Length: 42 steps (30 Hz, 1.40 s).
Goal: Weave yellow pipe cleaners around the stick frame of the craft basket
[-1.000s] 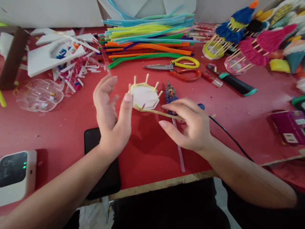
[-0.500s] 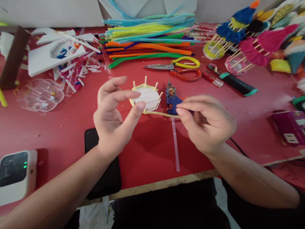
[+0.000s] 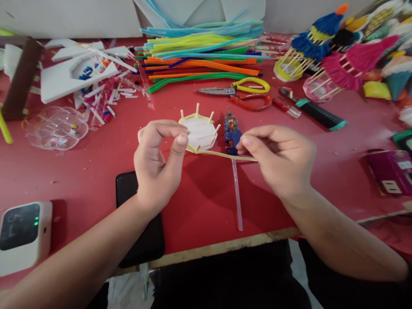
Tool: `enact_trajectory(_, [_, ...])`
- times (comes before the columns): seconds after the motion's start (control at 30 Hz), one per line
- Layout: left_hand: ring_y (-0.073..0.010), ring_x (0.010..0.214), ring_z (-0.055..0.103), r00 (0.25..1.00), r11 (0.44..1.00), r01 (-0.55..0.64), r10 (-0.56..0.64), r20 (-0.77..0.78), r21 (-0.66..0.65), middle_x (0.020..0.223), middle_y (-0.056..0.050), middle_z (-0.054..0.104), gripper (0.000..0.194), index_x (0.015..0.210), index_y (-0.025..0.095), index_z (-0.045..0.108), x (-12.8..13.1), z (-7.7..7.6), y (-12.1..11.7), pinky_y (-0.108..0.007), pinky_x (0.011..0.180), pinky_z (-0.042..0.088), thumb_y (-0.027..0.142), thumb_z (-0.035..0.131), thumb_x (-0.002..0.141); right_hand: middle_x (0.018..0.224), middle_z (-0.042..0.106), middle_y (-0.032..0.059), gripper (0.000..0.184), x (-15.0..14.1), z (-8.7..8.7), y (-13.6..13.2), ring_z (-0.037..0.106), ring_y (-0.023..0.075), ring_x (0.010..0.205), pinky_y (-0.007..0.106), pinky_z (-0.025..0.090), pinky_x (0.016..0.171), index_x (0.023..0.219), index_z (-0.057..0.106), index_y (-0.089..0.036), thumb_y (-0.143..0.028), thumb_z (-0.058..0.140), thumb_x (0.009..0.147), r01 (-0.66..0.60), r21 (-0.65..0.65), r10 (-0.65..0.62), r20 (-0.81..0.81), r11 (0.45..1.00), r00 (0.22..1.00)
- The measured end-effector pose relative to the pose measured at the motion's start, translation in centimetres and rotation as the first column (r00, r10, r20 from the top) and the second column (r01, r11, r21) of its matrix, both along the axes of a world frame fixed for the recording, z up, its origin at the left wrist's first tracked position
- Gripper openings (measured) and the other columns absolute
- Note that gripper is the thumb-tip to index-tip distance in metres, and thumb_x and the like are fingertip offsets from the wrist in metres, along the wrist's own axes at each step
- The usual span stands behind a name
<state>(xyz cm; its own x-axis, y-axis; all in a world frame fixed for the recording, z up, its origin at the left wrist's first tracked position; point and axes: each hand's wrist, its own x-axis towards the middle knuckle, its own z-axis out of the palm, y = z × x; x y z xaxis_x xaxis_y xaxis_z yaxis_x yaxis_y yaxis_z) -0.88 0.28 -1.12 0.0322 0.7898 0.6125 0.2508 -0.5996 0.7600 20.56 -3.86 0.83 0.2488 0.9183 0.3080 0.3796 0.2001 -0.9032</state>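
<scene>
A white many-sided base (image 3: pixel 200 134) with short wooden sticks standing around its rim lies on the red table. Pale yellow pipe cleaner (image 3: pixel 222 154) runs along its edge, its loose tail stretching right beneath my right hand. My left hand (image 3: pixel 161 156) overlaps the base's left edge, thumb and forefinger pinched; anything between them is too small to make out. My right hand (image 3: pixel 278 159) is also closed in a pinch, beside a blue glue gun (image 3: pixel 232 133). What those fingertips hold, if anything, is hidden. A clear glue stick (image 3: pixel 237 195) sticks out of the gun toward me.
Behind lie yellow-and-orange-handled scissors (image 3: pixel 247 90) and a pile of coloured pipe cleaners (image 3: pixel 206 47). A utility knife (image 3: pixel 322 113) and finished stick-and-fringe pieces (image 3: pixel 346 62) are at right. White scraps (image 3: pixel 77 77), a clear tray (image 3: pixel 56 128) and a black phone (image 3: pixel 141 231) are left.
My left thumb and forefinger have come together into a pinch, drawn slightly left off the base. The right fingertips have curled in, showing more of the yellow tail. The base stays put.
</scene>
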Motion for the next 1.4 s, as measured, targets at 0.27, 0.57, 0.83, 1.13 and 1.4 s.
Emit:
enact_trajectory(0.27, [-0.0181, 0.082, 0.064, 1.0, 1.0, 0.008, -0.008, -0.005, -0.019, 0.082, 0.0, 0.073, 0.023, 0.088, 0.028, 0.07, 0.2, 0.7, -0.6, -0.039, 0.084, 0.05, 0.031, 0.055, 0.105, 0.077, 0.072, -0.0012, 0.021, 1.1, -0.5, 1.0, 0.07, 0.0118, 0.068, 0.028, 0.063, 0.067, 0.089, 0.074, -0.023, -0.042, 0.071, 0.096, -0.091, 0.041, 0.098, -0.251, 0.995, 0.963])
enact_trajectory(0.57, [-0.02, 0.083, 0.07, 0.997, 0.997, 0.07, -0.069, 0.028, -0.02, 0.086, 0.001, 0.081, 0.008, 0.089, 0.032, 0.078, 0.5, 0.9, -0.8, -0.042, 0.079, 0.058, 0.024, 0.079, 0.088, 0.063, 0.068, -0.0022, 0.028, 0.8, -0.8, 1.2, 0.063, 0.0121, 0.054, 0.026, 0.056, 0.05, 0.075, 0.071, -0.022, -0.046, 0.085, 0.081, -0.119, 0.016, 0.119, -0.269, 0.993, 0.956])
enact_trajectory(0.83, [-0.0196, 0.076, 0.067, 0.986, 0.986, 0.163, -0.163, -0.018, 0.043, 0.075, 0.002, 0.075, 0.019, 0.079, 0.03, 0.069, 0.3, 1.0, -0.9, -0.043, 0.077, 0.053, 0.039, 0.085, 0.083, 0.086, 0.077, 0.0005, 0.009, -0.9, -0.6, -0.7, 0.071, 0.0135, 0.071, 0.028, 0.06, 0.064, 0.088, 0.079, -0.026, -0.034, 0.081, 0.087, -0.225, 0.226, 0.257, -0.123, 0.948, 0.958])
enact_trajectory(1.13, [-0.0162, 0.068, 0.065, 0.952, 0.947, 0.292, -0.273, -0.139, 0.138, 0.067, 0.007, 0.071, 0.033, 0.074, 0.028, 0.062, 0.0, 1.5, -0.8, -0.04, 0.073, 0.048, 0.049, 0.087, 0.077, 0.085, 0.075, 0.0001, 0.018, -2.3, -0.4, -1.3, 0.07, 0.0098, 0.074, 0.023, 0.06, 0.065, 0.106, 0.081, -0.027, -0.021, 0.076, 0.091, -0.489, 0.351, 0.532, -0.029, 0.798, 0.846])
enact_trajectory(1.4, [-0.0183, 0.074, 0.065, 0.963, 0.966, 0.241, -0.225, -0.151, 0.096, 0.07, 0.004, 0.071, 0.033, 0.074, 0.028, 0.061, 0.3, 1.0, -1.2, -0.04, 0.075, 0.047, 0.05, 0.085, 0.079, 0.079, 0.068, -0.0015, 0.009, -2.4, -0.1, -1.5, 0.066, 0.0095, 0.072, 0.023, 0.054, 0.061, 0.082, 0.072, -0.02, -0.021, 0.075, 0.091, -0.45, 0.291, 0.484, -0.054, 0.844, 0.873])
